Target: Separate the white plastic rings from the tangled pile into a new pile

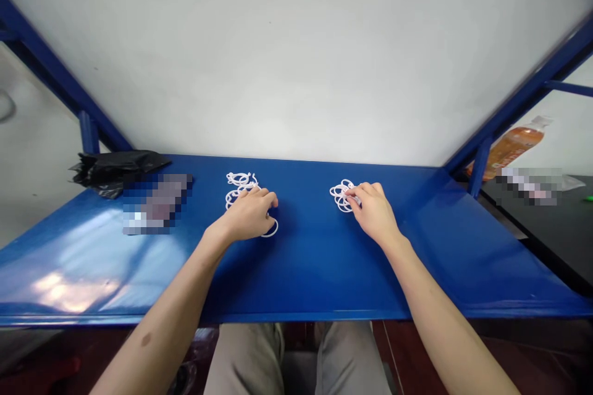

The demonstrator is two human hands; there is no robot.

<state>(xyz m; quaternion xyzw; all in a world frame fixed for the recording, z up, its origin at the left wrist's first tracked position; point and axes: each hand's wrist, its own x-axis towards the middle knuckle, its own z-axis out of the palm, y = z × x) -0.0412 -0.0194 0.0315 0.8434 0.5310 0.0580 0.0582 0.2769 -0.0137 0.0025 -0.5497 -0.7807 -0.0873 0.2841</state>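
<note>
Two small heaps of white plastic rings lie on a blue metal table (pixel 301 271). My left hand (pixel 248 216) rests palm down with curled fingers on the near end of the left heap (pixel 239 185); one ring (pixel 271 229) pokes out beneath it. My right hand (pixel 373 210) reaches the right heap (pixel 341 194) and its fingertips pinch at a ring there.
A crumpled black plastic bag (pixel 115 170) lies at the table's back left beside a blurred object (pixel 155 203). A white wall stands behind. Blue frame struts (pixel 519 105) rise on both sides. An orange drink bottle (pixel 514 145) lies beyond the right strut.
</note>
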